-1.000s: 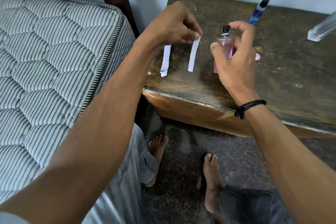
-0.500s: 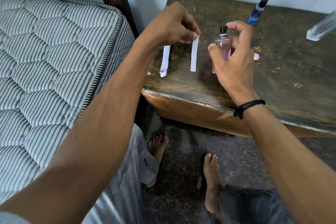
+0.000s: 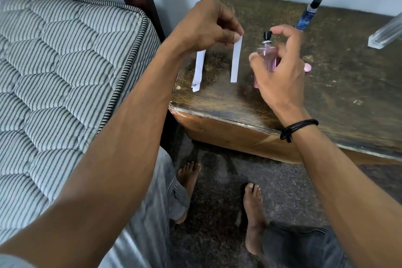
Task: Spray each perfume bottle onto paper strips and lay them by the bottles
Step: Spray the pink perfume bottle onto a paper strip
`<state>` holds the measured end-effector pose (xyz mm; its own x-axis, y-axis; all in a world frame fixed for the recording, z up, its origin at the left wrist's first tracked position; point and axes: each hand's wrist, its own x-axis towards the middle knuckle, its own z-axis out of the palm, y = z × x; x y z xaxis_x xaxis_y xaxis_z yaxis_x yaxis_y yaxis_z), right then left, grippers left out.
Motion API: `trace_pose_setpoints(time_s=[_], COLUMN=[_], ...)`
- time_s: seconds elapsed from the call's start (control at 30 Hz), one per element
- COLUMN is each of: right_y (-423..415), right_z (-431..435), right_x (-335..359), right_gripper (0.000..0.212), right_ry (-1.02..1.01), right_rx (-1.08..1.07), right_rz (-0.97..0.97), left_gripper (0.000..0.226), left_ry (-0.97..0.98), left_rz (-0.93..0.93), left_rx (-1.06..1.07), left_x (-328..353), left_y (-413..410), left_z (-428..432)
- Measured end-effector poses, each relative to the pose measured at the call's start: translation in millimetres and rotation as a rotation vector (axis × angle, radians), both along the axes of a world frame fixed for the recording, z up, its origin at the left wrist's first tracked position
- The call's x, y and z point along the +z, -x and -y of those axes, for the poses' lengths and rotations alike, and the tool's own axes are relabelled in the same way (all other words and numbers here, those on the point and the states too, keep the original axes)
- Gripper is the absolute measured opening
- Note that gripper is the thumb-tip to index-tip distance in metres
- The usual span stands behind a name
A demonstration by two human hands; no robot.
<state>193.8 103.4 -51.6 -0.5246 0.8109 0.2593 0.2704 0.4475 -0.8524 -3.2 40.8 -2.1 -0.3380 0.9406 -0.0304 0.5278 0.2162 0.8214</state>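
Right hand (image 3: 280,78), bottle (image 3: 268,59), near table edge (image 3: 217,115)

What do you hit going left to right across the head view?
mattress → loose strips → held strip → pink bottle → blue bottle → clear bottle. Pink cap left out: it overlaps the blue bottle's span.

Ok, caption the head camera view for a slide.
Left hand pinches a paper strip beside the pink perfume bottle held in the right hand.
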Motion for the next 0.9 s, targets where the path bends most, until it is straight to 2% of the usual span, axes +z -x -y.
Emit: trace_pose_setpoints(time_s=[0.3,0.63,0.8,0.9], right_y=[-1.7,-0.7,-1.6,-1.8], right_z=[1.2,1.8,1.1,-3.1], right_x=[3.4,7.5,10.0,13.6], right_gripper=[0.048,0.044,0.043,0.041], right_ry=[0.007,0.040,0.112,0.219], right_rx=[0.032,0.018,0.019,0.016], right_rz=[-0.014,-0.004,-0.030,-0.109], left_gripper=[0.008,0.008,0.011,0.015], left_ry=[0.096,0.110,0.061,-0.017], left_rz=[-0.109,-0.228,-0.158,-0.035], left_rx=[0.002,0.025,0.078,0.053], left_x=[-6.5,-7.2,-4.7,1.6], left_y=[-1.5,-1.4,-1.1,-4.4], left_z=[-1.4,-4.3,-7.3,-8.8])
